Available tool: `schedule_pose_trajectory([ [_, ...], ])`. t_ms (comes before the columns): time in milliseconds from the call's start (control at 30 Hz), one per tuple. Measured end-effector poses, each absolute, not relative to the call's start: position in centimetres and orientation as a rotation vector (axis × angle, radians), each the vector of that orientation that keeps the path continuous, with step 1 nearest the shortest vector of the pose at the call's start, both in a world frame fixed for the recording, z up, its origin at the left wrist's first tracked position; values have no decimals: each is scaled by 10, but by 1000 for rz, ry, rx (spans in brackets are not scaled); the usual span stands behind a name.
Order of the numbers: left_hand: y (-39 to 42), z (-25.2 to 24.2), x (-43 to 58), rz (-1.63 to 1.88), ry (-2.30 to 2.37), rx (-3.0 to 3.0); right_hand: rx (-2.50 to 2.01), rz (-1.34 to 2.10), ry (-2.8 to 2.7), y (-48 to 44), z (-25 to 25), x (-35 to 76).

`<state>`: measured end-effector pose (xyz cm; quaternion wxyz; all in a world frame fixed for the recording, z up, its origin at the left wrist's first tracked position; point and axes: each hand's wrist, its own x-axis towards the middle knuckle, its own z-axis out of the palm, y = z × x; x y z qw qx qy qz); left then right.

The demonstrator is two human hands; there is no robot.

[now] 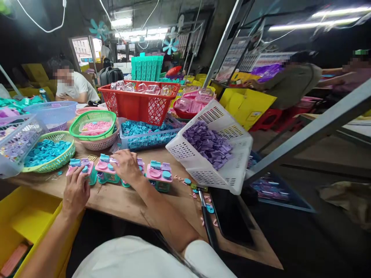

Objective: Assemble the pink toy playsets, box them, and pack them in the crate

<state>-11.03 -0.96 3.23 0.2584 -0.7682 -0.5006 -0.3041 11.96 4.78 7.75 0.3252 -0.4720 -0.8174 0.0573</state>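
Several small pink-and-teal plastic toys with blue and purple pieces on top stand in a row on the wooden table. At the row's left end, my left hand (75,191) is closed on the leftmost toy (92,173), fingertips on its top. My right hand (127,164) reaches over the row with bent, closed fingers at the right side of the second toy (102,166); whatever is between its fingertips is hidden. A third toy (141,164) is partly covered by this hand. At the right end the fourth toy (159,174) stands free, its pink top showing a round blue piece.
A tilted white basket (179,148) holds purple pieces. Behind the toys are a blue bin (149,143), a green basket (72,125) and a red basket (130,104). A black tablet-like slab (232,220) and a black-handled tool (207,220) lie right. Another person (77,87) sits opposite.
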Motion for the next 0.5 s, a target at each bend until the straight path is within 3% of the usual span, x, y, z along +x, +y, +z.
schedule_pose_trajectory([
  [200,22,56,-45,-833,-1115,-2375,-1619,233,-2155,70,82,169],
  [333,55,73,1,-839,-839,-2532,-1562,338,-2414,75,87,173],
  [500,107,126,32,-773,-554,-2682,-1605,145,-2450,87,132,194],
])
